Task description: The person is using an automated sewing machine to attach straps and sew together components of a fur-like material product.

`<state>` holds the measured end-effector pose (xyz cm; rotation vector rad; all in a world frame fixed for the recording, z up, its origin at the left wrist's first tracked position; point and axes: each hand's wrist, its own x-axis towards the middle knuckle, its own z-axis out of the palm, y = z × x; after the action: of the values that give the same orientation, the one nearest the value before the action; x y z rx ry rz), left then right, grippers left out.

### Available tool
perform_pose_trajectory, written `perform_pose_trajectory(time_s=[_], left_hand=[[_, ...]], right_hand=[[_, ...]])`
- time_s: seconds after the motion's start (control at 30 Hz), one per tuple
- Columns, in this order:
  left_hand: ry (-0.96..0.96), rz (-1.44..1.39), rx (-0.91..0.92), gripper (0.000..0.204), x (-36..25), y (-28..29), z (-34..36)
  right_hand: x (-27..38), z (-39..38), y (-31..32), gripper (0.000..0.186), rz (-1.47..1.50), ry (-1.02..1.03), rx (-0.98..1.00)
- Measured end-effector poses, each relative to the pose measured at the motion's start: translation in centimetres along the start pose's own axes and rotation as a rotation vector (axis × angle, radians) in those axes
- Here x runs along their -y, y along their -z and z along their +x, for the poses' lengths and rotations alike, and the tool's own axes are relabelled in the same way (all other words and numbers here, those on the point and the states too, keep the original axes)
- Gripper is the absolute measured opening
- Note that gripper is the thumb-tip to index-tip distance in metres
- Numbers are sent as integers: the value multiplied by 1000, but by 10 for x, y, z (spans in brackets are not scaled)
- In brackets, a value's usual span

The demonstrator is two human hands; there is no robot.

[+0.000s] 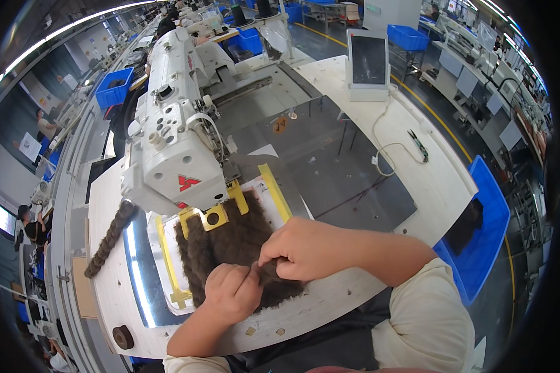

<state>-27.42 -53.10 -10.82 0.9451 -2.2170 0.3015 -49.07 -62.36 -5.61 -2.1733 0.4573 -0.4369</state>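
A piece of dark brown fur fabric point(234, 235) lies on a template with yellow taped edges, partly beneath the yellow clamp plate point(213, 219) of a white industrial sewing machine point(174, 140). Both my hands meet at the near part of the fur. My left hand point(233, 292) is closed, fingertips pinched on the fur. My right hand point(302, 247) is curled beside it, its fingers closed at the same spot. The bit between the fingertips is mostly hidden, but looks like fur fabric.
Left of the machine lies a rolled fur strip point(111, 241). A small brown disc point(123, 337) sits at the front left. Snips point(419, 147), a cable and a control screen point(368, 59) stand on the right. A blue bin point(479, 233) adjoins the table's right edge.
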Motion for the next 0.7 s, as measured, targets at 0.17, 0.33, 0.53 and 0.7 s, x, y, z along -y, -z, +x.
perform_pose_trajectory(time_s=[0.17,0.33,0.53,0.7], left_hand=[[-2,-2,-32,19,0,3,-1],[-29,24,-3,25,-2,3,-4],[-82,121,-35,14,-3,3,-1],[-59,89,-42,12,-4,9,1]], right_hand=[[11,1,12,29,101,-151,96],[2,-1,0,29,58,-97,23],[7,1,0,31,83,-160,20],[-1,-1,3,32,177,-105,47]])
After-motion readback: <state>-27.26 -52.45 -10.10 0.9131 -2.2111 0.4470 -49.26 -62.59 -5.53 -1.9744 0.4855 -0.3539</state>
